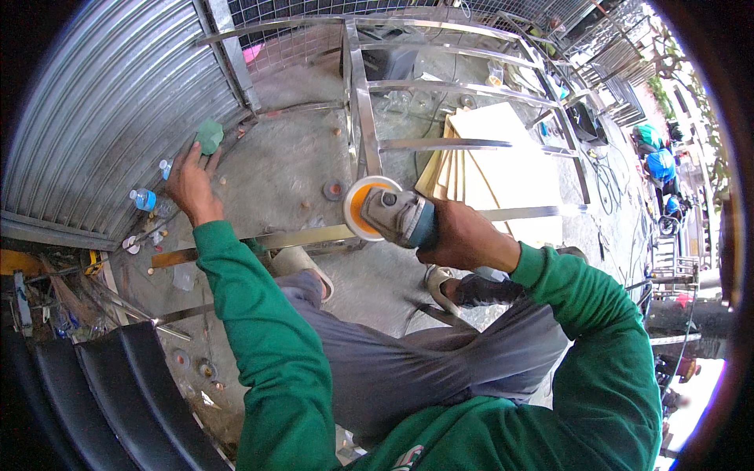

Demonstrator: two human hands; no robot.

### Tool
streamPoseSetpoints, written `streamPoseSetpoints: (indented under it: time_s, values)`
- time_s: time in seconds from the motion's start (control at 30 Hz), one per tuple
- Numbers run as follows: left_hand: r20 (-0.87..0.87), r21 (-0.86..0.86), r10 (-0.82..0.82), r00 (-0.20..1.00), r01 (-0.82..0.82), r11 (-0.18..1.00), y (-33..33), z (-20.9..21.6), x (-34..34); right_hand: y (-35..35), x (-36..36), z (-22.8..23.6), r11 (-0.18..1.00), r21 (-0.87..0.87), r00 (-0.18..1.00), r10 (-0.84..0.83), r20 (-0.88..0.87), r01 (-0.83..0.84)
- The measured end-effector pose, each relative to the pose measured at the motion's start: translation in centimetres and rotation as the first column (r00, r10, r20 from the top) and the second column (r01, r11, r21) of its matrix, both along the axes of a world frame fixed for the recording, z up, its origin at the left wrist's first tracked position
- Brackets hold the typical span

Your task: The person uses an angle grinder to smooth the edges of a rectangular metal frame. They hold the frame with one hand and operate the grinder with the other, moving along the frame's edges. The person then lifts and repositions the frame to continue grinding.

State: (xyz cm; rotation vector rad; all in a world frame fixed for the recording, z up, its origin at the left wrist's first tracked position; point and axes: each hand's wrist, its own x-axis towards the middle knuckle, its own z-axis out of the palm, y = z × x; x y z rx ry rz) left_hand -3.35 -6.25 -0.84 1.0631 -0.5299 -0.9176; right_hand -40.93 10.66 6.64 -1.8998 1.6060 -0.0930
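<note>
In my right hand is an angle grinder, gripped by its teal body. Its white and orange disc points left, over the near bar of a shiny metal frame; I cannot tell whether the disc is turning. Out to the left, the fingers of my left hand hold a pale green chunk with a faceted outline, which looks like polishing compound. That hand is close to the grey roller shutter, well apart from the grinder.
Plastic bottles stand along the shutter's foot. Fanned cream boards lie under the frame's right part. Cables run over the floor at the right. Black ridged seating fills the lower left. My feet are beside the near bar.
</note>
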Motion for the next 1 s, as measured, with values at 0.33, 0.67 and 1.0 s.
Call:
streamPoseSetpoints:
  time_s: [0.33,0.67,1.0]
  values:
    - [-0.037,-0.039,0.005,0.999,-0.007,0.999,-0.1,-0.5,0.7,0.2,1.0,0.5,0.993,0.1,0.996,-0.05,-0.069,0.057]
    - [-0.019,-0.053,0.016,1.0,-0.017,0.998,1.1,-0.4,1.6,1.6,1.9,-0.1,0.99,0.137,0.999,0.022,0.036,-0.027]
    - [-0.024,-0.041,0.043,0.999,-0.044,0.998,1.6,0.1,2.5,-0.6,-1.1,0.8,0.986,0.087,0.987,-0.133,-0.093,0.141]
